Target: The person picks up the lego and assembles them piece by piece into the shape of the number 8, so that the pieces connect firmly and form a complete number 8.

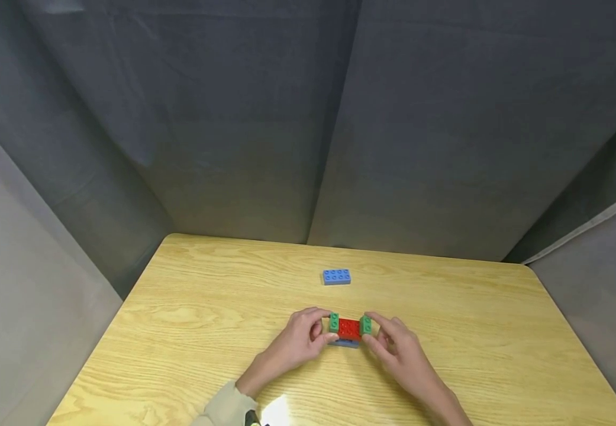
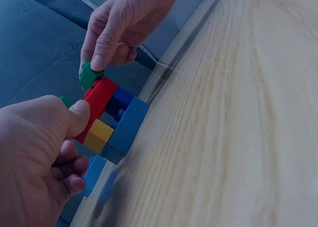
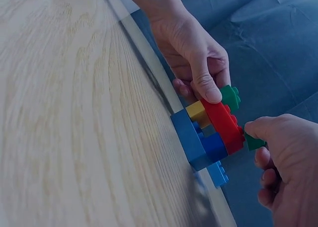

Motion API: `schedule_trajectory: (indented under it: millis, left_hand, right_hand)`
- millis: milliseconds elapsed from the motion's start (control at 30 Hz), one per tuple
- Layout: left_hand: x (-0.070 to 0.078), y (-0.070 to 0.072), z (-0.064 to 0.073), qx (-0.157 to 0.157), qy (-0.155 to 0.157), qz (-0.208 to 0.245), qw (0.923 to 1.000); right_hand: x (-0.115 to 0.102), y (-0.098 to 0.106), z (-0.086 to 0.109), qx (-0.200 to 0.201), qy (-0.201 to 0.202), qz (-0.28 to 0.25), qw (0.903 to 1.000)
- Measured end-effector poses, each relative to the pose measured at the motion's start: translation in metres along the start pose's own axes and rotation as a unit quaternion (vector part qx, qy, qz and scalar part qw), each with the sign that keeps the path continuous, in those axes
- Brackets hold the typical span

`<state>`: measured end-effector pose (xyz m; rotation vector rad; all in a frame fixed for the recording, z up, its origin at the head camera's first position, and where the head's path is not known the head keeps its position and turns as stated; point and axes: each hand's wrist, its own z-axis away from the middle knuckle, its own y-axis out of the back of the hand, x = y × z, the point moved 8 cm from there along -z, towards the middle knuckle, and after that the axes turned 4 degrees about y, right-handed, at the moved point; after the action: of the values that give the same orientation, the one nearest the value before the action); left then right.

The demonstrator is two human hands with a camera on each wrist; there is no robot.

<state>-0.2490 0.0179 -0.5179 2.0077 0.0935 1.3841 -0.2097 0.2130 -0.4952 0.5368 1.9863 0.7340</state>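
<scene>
Head view: green brick, at right end of red brick.
Left grip: pinching red brick's left end.
Right grip: pinching green brick.
Brick handling: likely light, stiff, sturdy; grasp opposite sides.

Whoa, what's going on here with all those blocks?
Someone's right hand pinches a green block at one end of the red block. Their left hand grips the red block's other end, where a second green block sits. Under the red one, a yellow block and a dark blue block stand on a blue base. Another blue block lies farther back on the table.
</scene>
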Motion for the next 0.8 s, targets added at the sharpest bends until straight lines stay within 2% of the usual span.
schedule_trajectory:
  millis: [333, 567, 800]
  left_hand:
    - [-0.0003, -0.0007, 0.0014, -0.004, 0.005, -0.001, 1.0]
    - [0.0053, -0.0066, 0.0027, -0.009, -0.013, -0.003, 0.9999]
    - [0.0057, -0.0079, 0.0017, -0.004, -0.016, -0.003, 0.9999]
  right_hand:
    - [-0.0017, -0.0022, -0.0001, -0.002, -0.007, 0.011, 0.9999]
    - [-0.0034, -0.0029, -0.0002, -0.001, -0.007, 0.013, 0.9999]
    - [-0.0042, 0.0022, -0.0012, 0.002, 0.017, 0.012, 0.9998]
